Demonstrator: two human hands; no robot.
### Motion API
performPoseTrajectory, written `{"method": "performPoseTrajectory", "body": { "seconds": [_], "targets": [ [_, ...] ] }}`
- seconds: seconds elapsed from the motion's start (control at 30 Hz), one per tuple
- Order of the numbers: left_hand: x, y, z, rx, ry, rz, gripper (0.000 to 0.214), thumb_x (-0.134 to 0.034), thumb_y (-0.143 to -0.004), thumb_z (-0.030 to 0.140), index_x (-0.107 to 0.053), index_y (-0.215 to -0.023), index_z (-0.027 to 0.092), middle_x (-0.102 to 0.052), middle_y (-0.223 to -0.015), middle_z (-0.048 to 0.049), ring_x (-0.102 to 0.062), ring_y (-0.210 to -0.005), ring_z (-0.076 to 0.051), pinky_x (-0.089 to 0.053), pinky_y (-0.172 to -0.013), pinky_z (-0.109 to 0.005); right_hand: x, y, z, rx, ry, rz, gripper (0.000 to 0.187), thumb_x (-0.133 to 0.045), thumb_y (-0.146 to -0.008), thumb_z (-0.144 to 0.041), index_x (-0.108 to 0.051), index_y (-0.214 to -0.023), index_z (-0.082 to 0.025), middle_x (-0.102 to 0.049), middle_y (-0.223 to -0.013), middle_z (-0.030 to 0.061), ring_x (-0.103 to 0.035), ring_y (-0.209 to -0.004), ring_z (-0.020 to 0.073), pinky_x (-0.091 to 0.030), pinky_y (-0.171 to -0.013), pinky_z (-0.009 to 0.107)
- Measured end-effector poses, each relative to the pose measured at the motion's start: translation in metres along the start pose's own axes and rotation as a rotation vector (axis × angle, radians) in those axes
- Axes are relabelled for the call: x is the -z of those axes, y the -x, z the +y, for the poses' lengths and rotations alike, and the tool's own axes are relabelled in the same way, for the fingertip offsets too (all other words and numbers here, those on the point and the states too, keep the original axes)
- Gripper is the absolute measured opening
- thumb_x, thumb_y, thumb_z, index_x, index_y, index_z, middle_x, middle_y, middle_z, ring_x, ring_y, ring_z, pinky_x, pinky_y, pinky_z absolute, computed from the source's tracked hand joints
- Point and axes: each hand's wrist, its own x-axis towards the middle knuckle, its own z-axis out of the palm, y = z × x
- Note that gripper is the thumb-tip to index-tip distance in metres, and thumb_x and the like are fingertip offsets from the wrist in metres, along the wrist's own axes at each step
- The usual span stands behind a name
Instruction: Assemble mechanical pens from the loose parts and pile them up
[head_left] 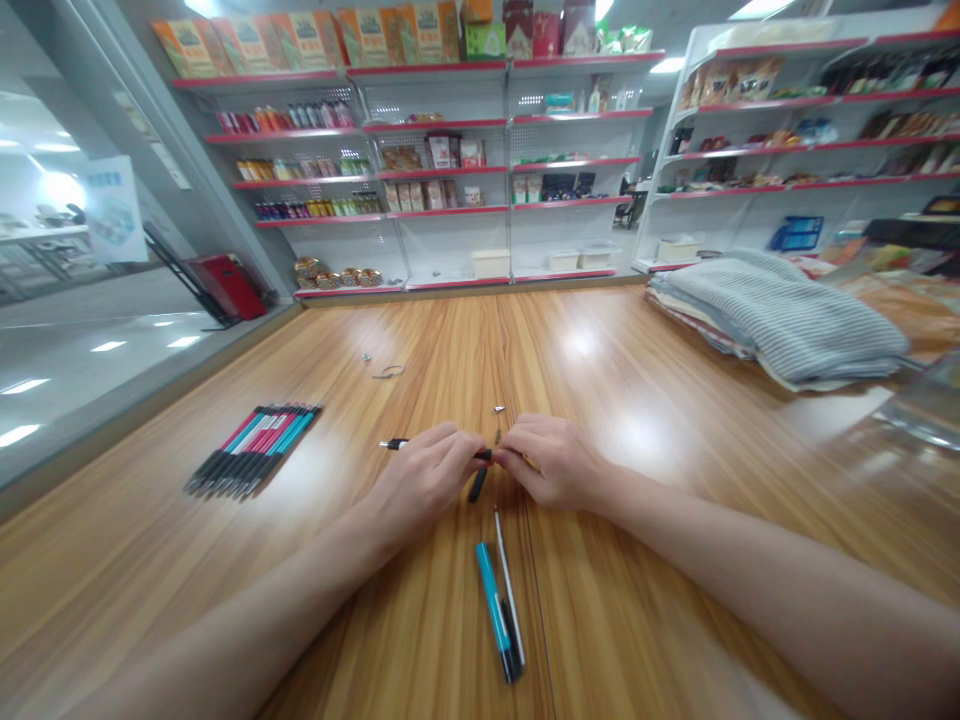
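1. The left hand (431, 468) is closed around a black pen (394, 444). One end of the pen pokes out on the left side of the hand, and its dark other end shows between the two hands.
2. The right hand (551, 462) has its thumb and fingers pinched together on that dark end.
3. Both hands are low over the wooden table (637, 620), near the middle, and the pen is there with them.
4. A short black tube (477, 485) lies just below the fingers.
5. A small shiny tip (499, 409) lies just past the hands.
6. Closer to the person, a blue pen tube (491, 600) lies beside a thin white ink stick (508, 580).
7. Off to the left, a row of pens (255, 450) lies side by side, in pink, blue and black.
8. To the right, well apart from the hands, is a pile of folded cloth (787, 315).
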Motion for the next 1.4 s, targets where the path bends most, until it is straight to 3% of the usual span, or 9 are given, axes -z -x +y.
{"method": "performPoseTrajectory", "body": {
  "seconds": [0.2,0.37,0.53,0.73,0.9,1.03,1.13,1.27,1.4],
  "targets": [
    [0.0033,-0.0015,0.0043,0.053,0.032,0.002,0.009,-0.049,-0.093,0.018,-0.051,-0.101,0.016,-0.058,-0.088,-0.0046,-0.055,-0.081,-0.016,-0.044,-0.072,-0.028,0.0017,-0.0004,-0.0012,-0.033,-0.027,0.017,0.01,-0.049,-0.09,-0.023,-0.055,-0.089,-0.014,-0.059,-0.079,0.0061,-0.052,-0.074,0.0162,-0.038,-0.066,0.028],
    [0.002,-0.0013,0.0062,0.047,0.033,-0.049,0.01,-0.048,-0.093,0.019,-0.054,-0.101,0.016,-0.055,-0.09,-0.0045,-0.054,-0.081,-0.015,-0.044,-0.07,-0.027,0.0006,0.0012,-0.0002,-0.052,0.065,-0.09,0.028,-0.042,-0.095,-0.028,-0.054,-0.074,-0.016,-0.058,-0.07,0.0046,-0.051,-0.068,0.0155,-0.036,-0.063,0.028],
    [-0.0006,0.0009,0.0055,0.083,-0.002,-0.036,0.015,-0.046,-0.094,0.021,-0.056,-0.104,0.017,-0.053,-0.091,-0.0054,-0.054,-0.079,-0.014,-0.046,-0.069,-0.025,-0.0026,0.0011,0.0021,-0.048,0.089,-0.04,0.028,-0.041,-0.096,-0.027,-0.055,-0.074,-0.015,-0.059,-0.071,0.0055,-0.051,-0.069,0.0157,-0.036,-0.064,0.028],
    [-0.0005,0.0007,0.0041,0.055,-0.072,-0.031,0.028,-0.048,-0.093,0.022,-0.051,-0.121,0.018,-0.058,-0.092,-0.0056,-0.056,-0.084,-0.016,-0.048,-0.071,-0.027,-0.0016,0.0004,0.0015,-0.056,0.089,0.014,0.022,-0.043,-0.095,-0.024,-0.058,-0.081,-0.014,-0.06,-0.074,0.0063,-0.051,-0.071,0.0163,-0.037,-0.065,0.029],
    [0.0002,-0.0007,0.0057,0.113,-0.093,-0.075,0.017,-0.044,-0.094,0.023,-0.056,-0.107,0.019,-0.057,-0.092,-0.0053,-0.056,-0.08,-0.015,-0.048,-0.067,-0.026,-0.0046,0.0017,0.0041,-0.059,0.049,0.034,0.018,-0.046,-0.094,-0.024,-0.06,-0.087,-0.015,-0.061,-0.077,0.0067,-0.053,-0.074,0.0171,-0.04,-0.067,0.029],
    [0.0003,-0.0014,0.0046,0.09,-0.116,-0.106,0.022,-0.039,-0.095,0.018,-0.053,-0.112,0.018,-0.059,-0.09,-0.0054,-0.057,-0.085,-0.017,-0.047,-0.072,-0.029,-0.0043,0.0017,0.0055,-0.067,0.011,0.048,0.015,-0.047,-0.093,-0.022,-0.06,-0.09,-0.014,-0.062,-0.08,0.0072,-0.055,-0.077,0.0171,-0.042,-0.07,0.029],
    [0.0005,-0.0023,0.0033,0.109,-0.137,-0.09,0.021,-0.043,-0.095,0.025,-0.053,-0.112,0.018,-0.059,-0.091,-0.0055,-0.057,-0.085,-0.018,-0.047,-0.071,-0.029,-0.0015,0.001,0.0037,-0.076,0.003,0.049,0.013,-0.049,-0.091,-0.022,-0.059,-0.09,-0.014,-0.061,-0.08,0.0067,-0.055,-0.076,0.017,-0.043,-0.07,0.029],
    [0.0016,-0.003,0.003,0.097,-0.156,-0.13,0.019,-0.043,-0.096,0.028,-0.059,-0.098,0.018,-0.056,-0.084,-0.0043,-0.055,-0.077,-0.016,-0.044,-0.067,-0.027,0.0002,0.0009,0.0014,-0.071,-0.025,-0.01,0.011,-0.05,-0.087,-0.017,-0.059,-0.094,-0.015,-0.062,-0.081,0.0058,-0.056,-0.073,0.0163,-0.043,-0.068,0.028],
    [0.0019,-0.0019,0.0027,0.062,-0.126,-0.127,0.019,-0.043,-0.095,0.026,-0.059,-0.1,0.017,-0.057,-0.084,-0.0052,-0.055,-0.081,-0.017,-0.044,-0.07,-0.029,-0.0037,0.0023,0.0041,-0.041,-0.053,-0.067,0.013,-0.049,-0.089,-0.017,-0.06,-0.096,-0.015,-0.064,-0.083,0.0067,-0.059,-0.077,0.0173,-0.045,-0.069,0.028]
  ]
}}
